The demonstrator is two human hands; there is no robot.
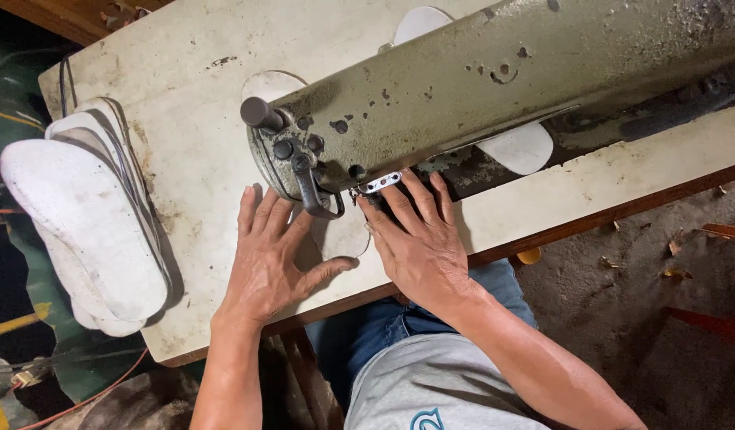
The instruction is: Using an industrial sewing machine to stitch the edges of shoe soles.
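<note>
An olive-green sewing machine [495, 80] lies across a worn white table [192, 151]. A white insole-shaped piece [343, 235] rests flat under the machine's head, near the presser foot [379, 183]. My left hand [268, 259] presses flat on the table and the piece's left side, fingers spread, thumb pointing right. My right hand [415, 235] lies flat on the piece's right side, fingertips reaching under the machine arm beside the needle area. Neither hand grips anything.
A stack of white sole pieces [93, 215] hangs over the table's left end. More white insole pieces [518, 147] show behind the machine. The table's wooden front edge [590, 215] runs over my blue jeans. Dirt floor [662, 318] lies at right.
</note>
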